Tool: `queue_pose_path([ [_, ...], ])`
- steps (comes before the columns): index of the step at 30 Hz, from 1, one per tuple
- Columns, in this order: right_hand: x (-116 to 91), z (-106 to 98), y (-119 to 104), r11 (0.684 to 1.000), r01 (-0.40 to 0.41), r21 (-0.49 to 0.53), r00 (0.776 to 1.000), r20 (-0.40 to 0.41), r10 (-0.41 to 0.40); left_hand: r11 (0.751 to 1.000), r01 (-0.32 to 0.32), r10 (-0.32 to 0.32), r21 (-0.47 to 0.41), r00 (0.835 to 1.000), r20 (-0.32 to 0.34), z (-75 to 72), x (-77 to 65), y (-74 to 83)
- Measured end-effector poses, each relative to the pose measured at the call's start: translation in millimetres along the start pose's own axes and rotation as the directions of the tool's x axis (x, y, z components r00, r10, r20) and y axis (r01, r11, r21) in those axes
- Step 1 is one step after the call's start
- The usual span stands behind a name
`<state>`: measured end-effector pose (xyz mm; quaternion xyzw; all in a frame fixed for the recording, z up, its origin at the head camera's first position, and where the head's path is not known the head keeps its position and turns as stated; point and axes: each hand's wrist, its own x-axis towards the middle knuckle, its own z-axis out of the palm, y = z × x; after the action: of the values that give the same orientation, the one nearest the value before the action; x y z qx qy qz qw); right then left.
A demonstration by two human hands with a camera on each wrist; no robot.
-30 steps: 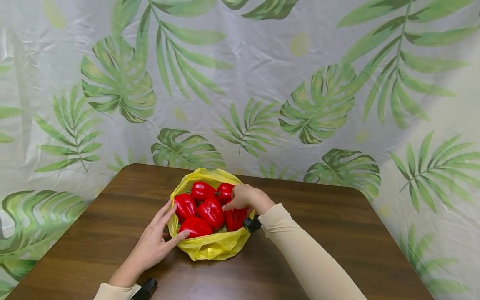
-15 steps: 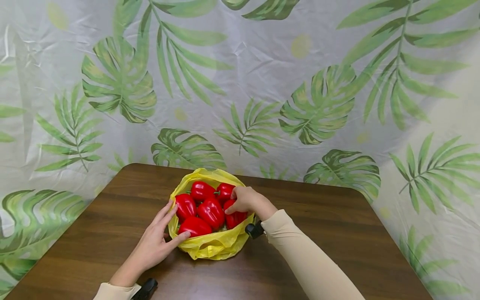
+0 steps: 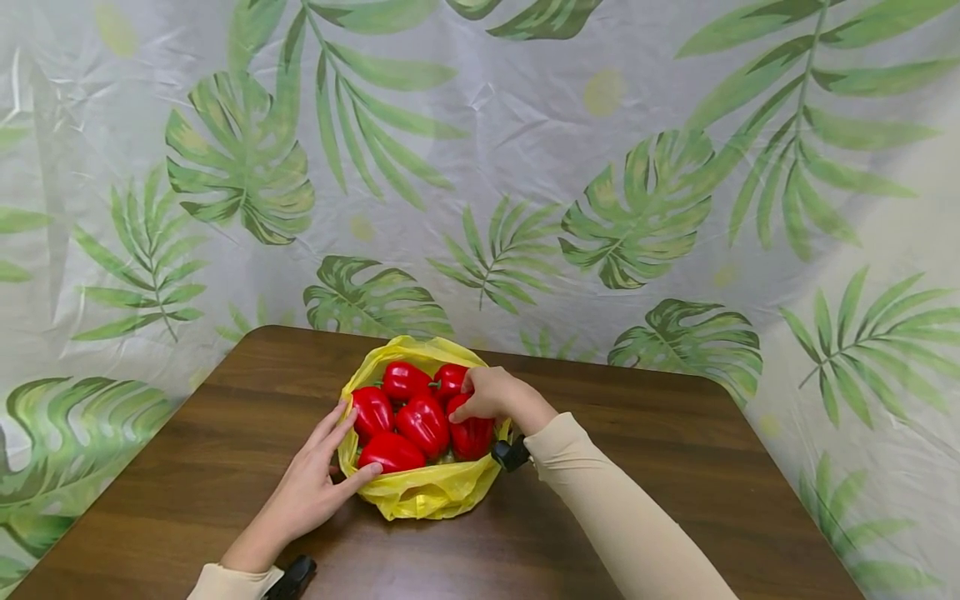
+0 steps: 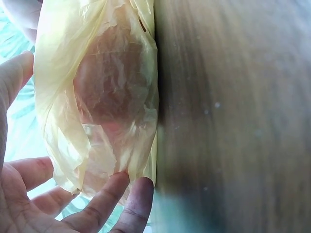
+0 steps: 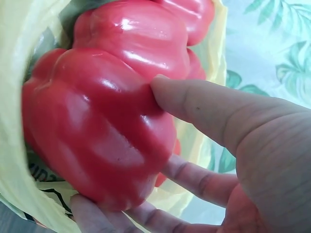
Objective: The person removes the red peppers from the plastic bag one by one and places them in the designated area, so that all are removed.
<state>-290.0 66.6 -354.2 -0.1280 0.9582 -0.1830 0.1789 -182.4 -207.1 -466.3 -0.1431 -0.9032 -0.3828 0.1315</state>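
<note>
A yellow plastic bag (image 3: 429,493) with its mouth folded wide stands on the brown table. Several glossy red bell peppers (image 3: 422,425) fill it. My left hand (image 3: 309,487) rests its spread, fairly straight fingers and thumb on the bag's left side; the left wrist view shows the fingers (image 4: 99,206) against the thin plastic. At the bag's right side, my right hand (image 3: 497,396) reaches in and holds the rightmost bell pepper (image 5: 97,126). Its thumb lies on one side of that pepper and its fingers curl round the other, with the fingertips partly hidden.
The wooden table (image 3: 637,467) extends to both sides of the bag, and its back edge lies just behind it. A leaf-patterned sheet (image 3: 510,167) hangs behind the table. Black straps with cameras (image 3: 510,455) sit on both wrists.
My right hand has shifted slightly up and to the right on the same bell pepper, whose front shows a little more. My left hand and the bag have stayed nearly still.
</note>
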Motion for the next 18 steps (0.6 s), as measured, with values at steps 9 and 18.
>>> queue_pose_path([
  [9,-5.2,-7.7,-0.3,1.000,0.009,0.004,1.000,-0.016,-0.009,1.000,0.012,-0.012,0.000,1.000,0.003,0.6,0.0,0.2],
  [18,-15.6,-20.1,4.1,0.995,0.063,0.073,0.997,-0.050,-0.059,1.000,0.007,-0.007,-0.009,1.000,0.004,0.4,0.0,0.6],
])
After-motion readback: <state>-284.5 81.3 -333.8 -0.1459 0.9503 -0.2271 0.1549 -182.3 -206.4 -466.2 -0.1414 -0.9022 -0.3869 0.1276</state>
